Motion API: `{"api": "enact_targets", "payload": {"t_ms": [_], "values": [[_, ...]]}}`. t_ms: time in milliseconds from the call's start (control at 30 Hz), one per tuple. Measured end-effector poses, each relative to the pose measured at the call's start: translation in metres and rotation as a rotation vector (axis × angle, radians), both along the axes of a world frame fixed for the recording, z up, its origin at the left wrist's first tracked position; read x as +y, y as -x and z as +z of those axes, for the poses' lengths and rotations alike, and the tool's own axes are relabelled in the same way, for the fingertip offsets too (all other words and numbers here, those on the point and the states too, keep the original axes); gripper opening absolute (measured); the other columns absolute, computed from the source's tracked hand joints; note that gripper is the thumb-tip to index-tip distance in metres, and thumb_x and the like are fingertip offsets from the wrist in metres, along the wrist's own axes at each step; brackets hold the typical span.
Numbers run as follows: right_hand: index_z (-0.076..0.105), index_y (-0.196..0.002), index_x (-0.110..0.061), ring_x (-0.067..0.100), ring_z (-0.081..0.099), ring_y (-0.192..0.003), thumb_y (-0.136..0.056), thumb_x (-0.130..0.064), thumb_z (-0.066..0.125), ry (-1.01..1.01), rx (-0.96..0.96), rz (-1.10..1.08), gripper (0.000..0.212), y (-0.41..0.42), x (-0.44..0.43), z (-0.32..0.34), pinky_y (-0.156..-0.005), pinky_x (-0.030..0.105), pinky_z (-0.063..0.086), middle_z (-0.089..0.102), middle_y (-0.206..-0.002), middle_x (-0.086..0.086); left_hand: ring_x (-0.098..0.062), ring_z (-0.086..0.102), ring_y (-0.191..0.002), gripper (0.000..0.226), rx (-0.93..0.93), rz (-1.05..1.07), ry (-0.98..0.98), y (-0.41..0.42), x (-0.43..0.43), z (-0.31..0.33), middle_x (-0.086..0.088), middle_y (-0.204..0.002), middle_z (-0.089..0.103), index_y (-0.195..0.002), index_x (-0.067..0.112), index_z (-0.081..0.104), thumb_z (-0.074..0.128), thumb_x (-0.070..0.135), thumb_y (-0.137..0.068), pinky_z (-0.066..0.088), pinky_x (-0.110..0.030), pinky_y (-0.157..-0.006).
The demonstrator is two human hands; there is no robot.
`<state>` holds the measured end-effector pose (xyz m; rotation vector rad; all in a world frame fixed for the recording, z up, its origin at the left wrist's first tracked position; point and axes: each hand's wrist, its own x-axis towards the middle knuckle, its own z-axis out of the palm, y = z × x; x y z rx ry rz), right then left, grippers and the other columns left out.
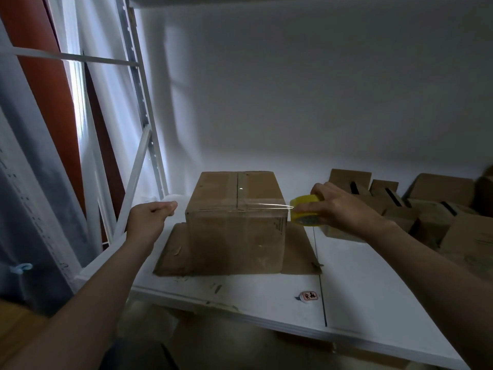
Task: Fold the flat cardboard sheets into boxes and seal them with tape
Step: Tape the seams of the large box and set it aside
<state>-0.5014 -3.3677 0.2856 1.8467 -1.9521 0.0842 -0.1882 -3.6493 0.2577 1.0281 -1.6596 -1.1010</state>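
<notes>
A closed brown cardboard box point(236, 231) stands on a flat cardboard sheet point(170, 256) on the white shelf point(266, 297). Clear tape runs along its top seam and across its near top edge. My right hand point(338, 205) grips a yellow tape roll point(304, 213) just off the box's right top corner, and a strip of clear tape stretches from the roll onto the box. My left hand point(150, 217) hovers left of the box with fingers loosely curled, holding nothing and not touching the box.
Several small folded cardboard boxes point(426, 209) are piled at the right back of the shelf. A small white label with red characters point(308, 296) lies near the front edge. White shelf uprights point(141, 102) stand at the left, with a curtain beyond.
</notes>
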Motion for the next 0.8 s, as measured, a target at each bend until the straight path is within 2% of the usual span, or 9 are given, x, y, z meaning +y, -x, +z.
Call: {"api": "enact_targets", "payload": {"t_ms": [167,300,433,500,533,633,667,733,800], "values": [[0.059,-0.132,-0.045,0.020,0.052,-0.096,-0.073,-0.029,0.090,-0.021,-0.002,-0.011,0.069,0.010,-0.018,-0.010,-0.071,0.036,0.056,0.053,-0.111,0.005,-0.017,0.058,-0.097,0.027,-0.007,0.005,-0.034,0.006,-0.010,-0.008,-0.004,-0.102,0.070,-0.112,0.004,0.075,0.070,0.024,-0.094,0.045,-0.038,-0.098],[0.063,-0.130,-0.042,0.021,0.052,-0.094,-0.072,-0.025,0.091,-0.020,-0.019,-0.006,0.068,0.013,-0.026,-0.015,-0.070,0.035,0.054,0.055,-0.109,0.005,-0.038,0.062,-0.105,0.029,-0.040,0.001,-0.072,0.012,-0.016,-0.012,-0.006,-0.103,0.071,-0.114,0.004,0.074,0.070,0.025,-0.094,0.048,-0.055,-0.102],[0.064,-0.129,-0.044,0.023,0.051,-0.095,-0.074,-0.022,0.089,0.011,-0.067,0.003,0.065,0.015,-0.032,-0.027,-0.070,0.040,0.054,0.056,-0.111,0.007,-0.040,0.061,-0.102,0.028,-0.045,0.013,-0.106,0.019,-0.022,-0.019,-0.004,-0.099,0.070,-0.113,0.007,0.074,0.069,0.027,-0.094,0.053,-0.052,-0.094],[0.064,-0.128,-0.045,0.024,0.052,-0.095,-0.076,-0.020,0.087,0.056,-0.112,0.003,0.062,0.018,-0.035,-0.035,-0.070,0.041,0.053,0.057,-0.112,0.007,-0.034,0.059,-0.094,0.025,-0.050,0.001,-0.155,0.023,-0.027,-0.024,-0.006,-0.106,0.069,-0.111,0.009,0.074,0.069,0.028,-0.095,0.055,-0.042,-0.080],[0.065,-0.127,-0.046,0.025,0.052,-0.095,-0.077,-0.019,0.087,0.083,-0.129,0.003,0.061,0.019,-0.036,-0.039,-0.070,0.041,0.051,0.058,-0.112,0.007,-0.033,0.058,-0.093,0.024,-0.054,-0.007,-0.171,0.025,-0.027,-0.026,-0.006,-0.108,0.069,-0.110,0.010,0.073,0.068,0.028,-0.096,0.054,-0.040,-0.079],[0.068,-0.124,-0.044,0.025,0.052,-0.094,-0.075,-0.016,0.089,0.126,-0.168,0.000,0.060,0.020,-0.040,-0.045,-0.072,0.041,0.047,0.059,-0.110,0.006,-0.042,0.060,-0.102,0.015,-0.072,0.002,-0.103,0.031,-0.029,-0.037,-0.005,-0.104,0.070,-0.103,0.014,0.074,0.065,0.025,-0.098,0.052,-0.053,-0.096],[0.069,-0.123,-0.043,0.025,0.052,-0.094,-0.074,-0.016,0.089,0.134,-0.183,0.002,0.059,0.020,-0.041,-0.047,-0.073,0.042,0.047,0.059,-0.109,0.006,-0.039,0.062,-0.104,0.013,-0.075,0.008,-0.086,0.033,-0.029,-0.040,-0.004,-0.106,0.071,-0.101,0.017,0.074,0.064,0.025,-0.098,0.052,-0.052,-0.097],[0.070,-0.121,-0.042,0.023,0.050,-0.093,-0.075,-0.014,0.088,0.156,-0.227,0.009,0.057,0.019,-0.043,-0.050,-0.074,0.043,0.048,0.058,-0.107,0.005,-0.026,0.062,-0.107,0.016,-0.047,0.013,-0.074,0.038,-0.025,-0.047,-0.003,-0.115,0.071,-0.105,0.017,0.075,0.062,0.026,-0.099,0.052,-0.037,-0.093],[0.071,-0.118,-0.042,0.019,0.045,-0.094,-0.077,-0.012,0.087,0.187,-0.268,0.006,0.054,0.016,-0.046,-0.053,-0.074,0.045,0.050,0.056,-0.106,0.003,-0.018,0.058,-0.106,0.022,-0.016,0.060,-0.071,0.043,-0.020,-0.051,-0.003,-0.121,0.069,-0.113,0.014,0.073,0.060,0.027,-0.101,0.044,-0.027,-0.088]]}}
